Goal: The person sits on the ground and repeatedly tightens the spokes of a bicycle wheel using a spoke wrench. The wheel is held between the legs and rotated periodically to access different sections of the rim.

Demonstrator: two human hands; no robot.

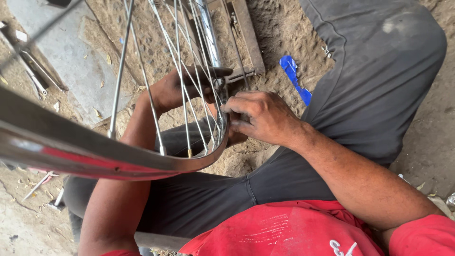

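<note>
**Bicycle wheel held between two hands, over dirt ground**

Hidden or unclear: the hub is out of frame past the top edge; the near arc of the rim [95, 159] is blurred by closeness. The left hand [182, 87] sits behind the spokes [182, 95], its palm partly screened by them. Whatever small part lies under the right fingertips cannot be made out. A metal frame [249, 38] at the top is cut off.

Materials and shapes: the rim is curved chromed steel with a red strip along its inner channel; the spokes are thin, bright wires fanning upward. The ground [284, 28] is coarse, pale, packed dirt, with a flat grey slab [71, 52] at the upper left and a blue plastic scrap [295, 78] beside the knee.

Hands: the left hand is curled around the spokes from behind. The right hand [260, 116] has its fingers drawn together, pinching at the rim's edge where the spokes meet it.

Room: the wheel stands over the person's lap, dark grey trousers [369, 85] filling the right side; open dirt remains at the lower left corner.
</note>
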